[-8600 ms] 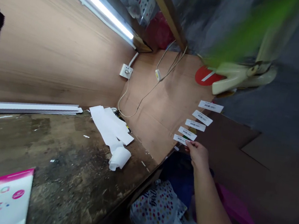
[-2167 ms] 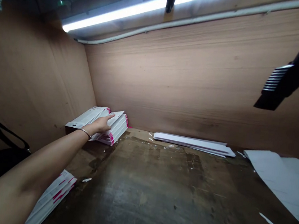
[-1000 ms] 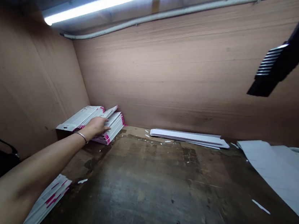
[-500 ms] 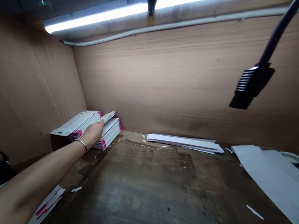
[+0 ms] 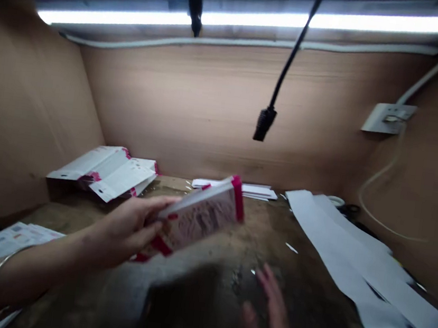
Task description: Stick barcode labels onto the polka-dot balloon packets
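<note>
Pink-edged paper bundle (image 5: 196,220), blurred, clasped by left hand (image 5: 125,227); right hand (image 5: 268,314) open, empty, cut off.

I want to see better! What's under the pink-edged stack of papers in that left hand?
A dark, stained wooden workbench lies below the pink-edged stack, held in the left hand. The part directly beneath it is hidden.

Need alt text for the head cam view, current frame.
A person's left hand grips a magenta-edged bundle of white printed sheets above a worn wooden bench. The blurred right hand is open and empty, nearer the camera. More magenta-edged sheets lie back left; long white paper strips lie right.
</note>
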Motion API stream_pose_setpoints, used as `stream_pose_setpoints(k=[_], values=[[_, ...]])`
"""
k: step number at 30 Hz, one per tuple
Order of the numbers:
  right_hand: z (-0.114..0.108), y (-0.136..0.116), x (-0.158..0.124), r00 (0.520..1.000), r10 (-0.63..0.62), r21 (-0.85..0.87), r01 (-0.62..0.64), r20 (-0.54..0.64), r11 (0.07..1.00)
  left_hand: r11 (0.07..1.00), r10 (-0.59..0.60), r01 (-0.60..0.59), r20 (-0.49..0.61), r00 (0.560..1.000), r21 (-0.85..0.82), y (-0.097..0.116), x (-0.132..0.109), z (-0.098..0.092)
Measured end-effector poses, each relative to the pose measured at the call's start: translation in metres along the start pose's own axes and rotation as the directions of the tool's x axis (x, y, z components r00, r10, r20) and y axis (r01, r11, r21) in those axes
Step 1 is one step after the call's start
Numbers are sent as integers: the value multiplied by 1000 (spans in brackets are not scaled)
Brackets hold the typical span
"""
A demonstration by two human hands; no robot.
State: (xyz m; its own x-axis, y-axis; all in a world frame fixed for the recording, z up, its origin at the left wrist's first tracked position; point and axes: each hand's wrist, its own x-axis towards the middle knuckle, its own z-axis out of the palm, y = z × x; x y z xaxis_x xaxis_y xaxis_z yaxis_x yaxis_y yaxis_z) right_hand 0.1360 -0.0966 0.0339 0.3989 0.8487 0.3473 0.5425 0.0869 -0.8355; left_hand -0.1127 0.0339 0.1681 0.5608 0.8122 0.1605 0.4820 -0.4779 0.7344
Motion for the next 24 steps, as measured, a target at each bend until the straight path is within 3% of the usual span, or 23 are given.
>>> stream_pose_setpoints(k=[2, 3, 4, 6, 9, 11, 14, 16, 18, 20, 21, 22, 23, 24], values=[[-19, -1, 16, 986, 29, 110, -11, -167, 994, 979, 55, -9, 223, 973, -205, 9, -20, 29], [-26, -2, 24, 988, 30, 147, -7, -154, 989, 973, 96, -26, 300, 949, -227, 13, -25, 39], [-32, -5, 31, 994, 14, 211, 9, -105, 977, 978, 121, -49, 360, 925, -201, 16, -29, 46], [-34, -13, 38, 991, -20, 394, -36, 135, 919, 995, 103, -99, 435, 894, -31, 22, -29, 54], [-22, -29, 35, 890, -151, 451, -67, 431, 890, 946, 47, -198, 494, 868, 258, 26, -28, 60], [-16, -41, 28, 842, -238, 369, 50, 485, 928, 904, 84, -278, 500, 862, 326, 27, -30, 65], [-19, -62, 24, 780, -337, 107, 332, 527, 937, 849, 119, -348, 498, 859, 398, 27, -34, 73], [-24, -79, 25, 700, -351, -102, 517, 622, 850, 817, 93, -360, 513, 853, 450, 29, -36, 76], [-25, -93, 27, 626, -290, -238, 621, 724, 747, 805, 60, -344, 511, 858, 483, 33, -39, 75], [-23, -101, 29, 598, -220, -298, 644, 771, 705, 812, 78, -291, 399, 914, 507, 35, -47, 68], [-22, -101, 30, 605, -206, -300, 627, 769, 719, 827, 113, -232, 253, 961, 512, 34, -54, 64], [-22, -99, 30, 622, -199, -280, 585, 758, 761, 858, 143, -139, 29, 989, 494, 30, -61, 60], [-22, -94, 30, 649, -197, -232, 514, 735, 826, 906, 139, -25, -242, 960, 422, 23, -70, 57], [-21, -88, 28, 686, -191, -155, 409, 702, 899, 958, 73, 72, -480, 874, 279, 13, -80, 57]])
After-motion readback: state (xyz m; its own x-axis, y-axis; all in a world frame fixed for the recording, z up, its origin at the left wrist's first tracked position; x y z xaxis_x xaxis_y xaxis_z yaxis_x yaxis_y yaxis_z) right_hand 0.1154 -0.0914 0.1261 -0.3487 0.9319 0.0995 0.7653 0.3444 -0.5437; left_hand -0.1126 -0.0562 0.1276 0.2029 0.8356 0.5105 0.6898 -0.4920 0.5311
